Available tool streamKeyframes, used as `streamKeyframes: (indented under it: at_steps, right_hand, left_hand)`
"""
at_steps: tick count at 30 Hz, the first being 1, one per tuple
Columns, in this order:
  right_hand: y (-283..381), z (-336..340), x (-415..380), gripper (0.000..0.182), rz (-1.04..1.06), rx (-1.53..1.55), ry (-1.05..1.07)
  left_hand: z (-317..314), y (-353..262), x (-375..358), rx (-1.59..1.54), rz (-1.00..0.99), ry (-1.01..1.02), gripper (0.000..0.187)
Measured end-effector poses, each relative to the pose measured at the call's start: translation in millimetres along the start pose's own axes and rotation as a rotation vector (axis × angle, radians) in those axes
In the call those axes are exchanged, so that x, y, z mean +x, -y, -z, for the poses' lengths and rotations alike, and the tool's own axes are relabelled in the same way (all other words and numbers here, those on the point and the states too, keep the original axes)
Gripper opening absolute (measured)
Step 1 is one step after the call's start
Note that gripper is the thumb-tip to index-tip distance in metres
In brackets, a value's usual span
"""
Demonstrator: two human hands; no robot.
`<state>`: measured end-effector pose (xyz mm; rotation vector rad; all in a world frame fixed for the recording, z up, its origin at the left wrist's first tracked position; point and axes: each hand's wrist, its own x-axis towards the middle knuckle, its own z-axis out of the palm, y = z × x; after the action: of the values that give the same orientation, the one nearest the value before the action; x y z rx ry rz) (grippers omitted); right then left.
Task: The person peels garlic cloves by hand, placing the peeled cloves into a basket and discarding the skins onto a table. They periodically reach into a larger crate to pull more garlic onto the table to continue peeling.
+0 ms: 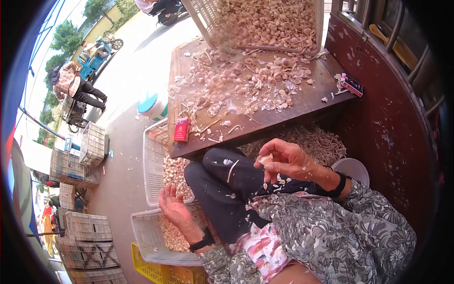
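My right hand (289, 160) is raised over my lap, thumb and fingers pinching a garlic clove (266, 160) with pale skin. My left hand (176, 208) is palm up with its fingers spread and nothing in it. It hovers at the junction of two white plastic crates. Garlic cloves fill part of the upper crate (150, 176), and more pale cloves lie in the lower crate (143, 232). Bits of garlic skin are scattered over my dark trousers (222, 184). On the wooden table (279, 122) ahead is a loose spread of unpeeled cloves (279, 75) and skins.
A tipped white basket (201, 21) full of cloves lies at the table's far side. A red cigarette pack (181, 129) and a dark small box (352, 85) sit near the table's edges. Stacked crates (90, 232) stand left, and a person (71, 83) is near a cart.
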<state>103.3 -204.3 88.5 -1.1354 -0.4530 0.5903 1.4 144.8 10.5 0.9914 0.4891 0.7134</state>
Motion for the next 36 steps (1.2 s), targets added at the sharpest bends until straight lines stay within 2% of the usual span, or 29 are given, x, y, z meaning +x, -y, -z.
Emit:
streamKeyframes:
  at_steps: [1, 2, 4, 5, 7, 8, 9, 10, 12, 13, 17, 18, 24, 26, 29, 35, 36]
  right_hand:
    - [-1.8, -1.3, 0.4, 0.022, 0.027, -0.169, 0.005]
    - [-4.1, -3.2, 0.8, 0.023, 0.055, -0.336, 0.011]
    - [-5.3, -10.1, 2.4, 0.022, 0.108, -0.39, 0.007]
    - [-2.2, -13.1, 2.5, 0.02, 0.117, -0.486, 0.002]
    - [-3.2, -17.2, 1.7, 0.019, 0.125, -0.579, 0.002]
    - [-6.9, -18.3, 2.3, 0.018, 0.254, -0.653, -0.027]
    - [-8.8, -19.6, 2.4, 0.018, 0.385, -0.726, -0.057]
    - [-8.6, -21.1, 0.6, 0.018, 0.394, -0.727, -0.053]
    - [-6.1, -23.4, -2.6, 0.018, 0.281, -0.736, -0.024]
    - [-8.8, -22.8, -2.7, 0.017, 0.339, -0.733, -0.012]
    - [-12.6, -19.4, -6.5, 0.019, 0.28, -0.756, 0.064]
    - [-16.9, -17.9, -6.6, 0.019, 0.332, -0.767, 0.08]
    - [-23.1, -15.9, -6.8, 0.019, 0.456, -0.844, 0.169]
    - [-27.3, -19.2, -8.9, 0.021, 0.463, -0.786, 0.121]
    - [-29.4, -23.8, -12.0, 0.025, 0.337, -0.801, -0.042]
    - [-42.4, -28.5, -12.7, 0.023, 0.466, -0.882, -0.098]
    - [-38.9, -31.7, -13.2, 0.022, 0.407, -0.85, -0.109]
  left_hand:
    - [-23.2, -6.3, -17.3, -0.013, -0.002, -0.019, 0.041]
    - [-36.6, -7.4, -30.4, -0.014, -0.009, -0.026, 0.041]
    - [-57.1, -6.1, -52.7, 0.047, -0.031, 0.236, 0.03]
    - [-68.4, -4.4, -63.6, 0.047, -0.036, 0.232, 0.03]
    - [-88.9, -0.5, -85.4, 0.056, 0.011, 0.395, 0.025]
    - [-100.3, -0.3, -95.3, 0.058, 0.006, 0.39, 0.025]
    - [-112.1, -0.2, -104.4, 0.089, 0.048, 0.469, 0.024]
    - [-120.5, 2.4, -112.8, 0.118, 0.087, 0.551, 0.024]
    - [-130.4, 10.0, -124.6, 0.214, 0.074, 0.639, 0.023]
    - [-136.0, 12.8, -130.1, 0.219, 0.084, 0.639, 0.022]
    - [-135.1, 21.2, -137.7, 0.185, 0.24, 0.612, 0.023]
    - [-131.4, 23.6, -137.0, 0.134, 0.318, 0.609, 0.022]
    - [-122.1, 36.8, -137.4, -0.026, 0.477, 0.55, 0.018]
    - [-116.2, 45.8, -134.6, -0.067, 0.514, 0.552, 0.017]
    - [-111.5, 52.8, -131.1, -0.13, 0.529, 0.532, 0.013]
    - [-110.4, 58.4, -128.9, -0.185, 0.493, 0.477, 0.011]
    - [-109.9, 59.3, -129.8, -0.237, 0.507, 0.483, 0.012]
